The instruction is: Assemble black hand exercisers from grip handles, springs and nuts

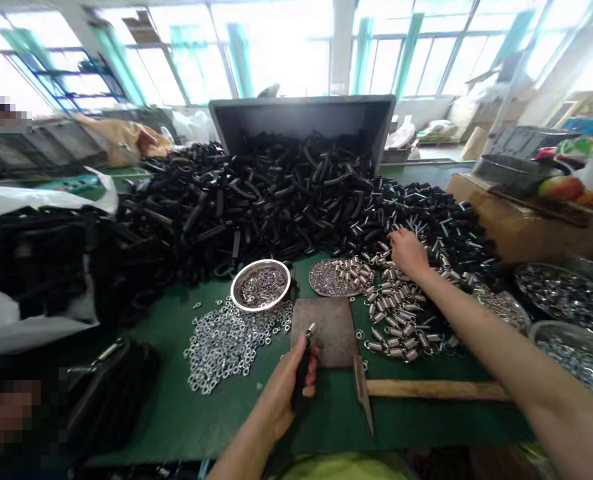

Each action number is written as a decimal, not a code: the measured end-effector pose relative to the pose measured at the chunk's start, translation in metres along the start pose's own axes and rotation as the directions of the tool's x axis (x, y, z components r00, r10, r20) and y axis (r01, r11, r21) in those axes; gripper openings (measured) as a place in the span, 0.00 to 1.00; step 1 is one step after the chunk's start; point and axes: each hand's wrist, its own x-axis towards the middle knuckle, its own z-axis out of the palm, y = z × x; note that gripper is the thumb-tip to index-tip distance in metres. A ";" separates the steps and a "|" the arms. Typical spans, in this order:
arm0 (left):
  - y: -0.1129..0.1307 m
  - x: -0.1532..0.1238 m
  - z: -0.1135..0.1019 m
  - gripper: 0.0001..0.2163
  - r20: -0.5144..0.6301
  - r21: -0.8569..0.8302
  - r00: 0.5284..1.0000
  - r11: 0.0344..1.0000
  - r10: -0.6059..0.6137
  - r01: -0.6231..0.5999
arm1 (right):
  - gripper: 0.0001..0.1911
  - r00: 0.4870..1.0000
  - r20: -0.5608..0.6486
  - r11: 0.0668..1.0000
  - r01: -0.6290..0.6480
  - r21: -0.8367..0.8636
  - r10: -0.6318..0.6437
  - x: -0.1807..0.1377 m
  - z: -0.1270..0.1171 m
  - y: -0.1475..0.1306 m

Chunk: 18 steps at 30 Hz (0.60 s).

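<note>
My left hand (pixel 287 383) is wrapped around a black handle (pixel 302 375), whose metal end points up over a square metal plate (pixel 324 327). My right hand (pixel 409 255) is farther off at the right, its fingers bent down into the edge of a heap of black handles with metal pins (pixel 439 217). What its fingertips grip, if anything, is hidden. Below that hand lie many loose metal springs (pixel 396 310). A hammer (pixel 426 389) with a wooden handle rests at the front, its head beside the plate.
Behind the plate are a round metal bowl (pixel 261 308) of small parts and an oval tray (pixel 321 285) with springs. Loose metal rings (pixel 221 350) lie left. A grey crate (pixel 301 100) lies tipped behind the black heap. A cardboard box (pixel 511 227) and bowls of parts stand right.
</note>
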 end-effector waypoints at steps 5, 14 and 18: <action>0.003 0.004 0.000 0.26 0.019 -0.090 1.000 0.996 0.003 -0.001 | 0.14 1.000 0.020 0.999 0.021 -0.028 -0.021 0.017 -0.008 0.025; 0.015 0.011 -0.005 0.13 0.177 -0.441 0.984 0.893 -0.008 0.086 | 0.16 0.993 -0.021 0.993 0.115 0.023 -0.115 -0.012 -0.042 0.018; 0.016 0.012 -0.001 0.11 0.162 -0.505 0.985 0.863 0.066 0.025 | 0.11 0.971 -0.107 0.952 0.232 0.197 -0.215 -0.054 -0.061 -0.018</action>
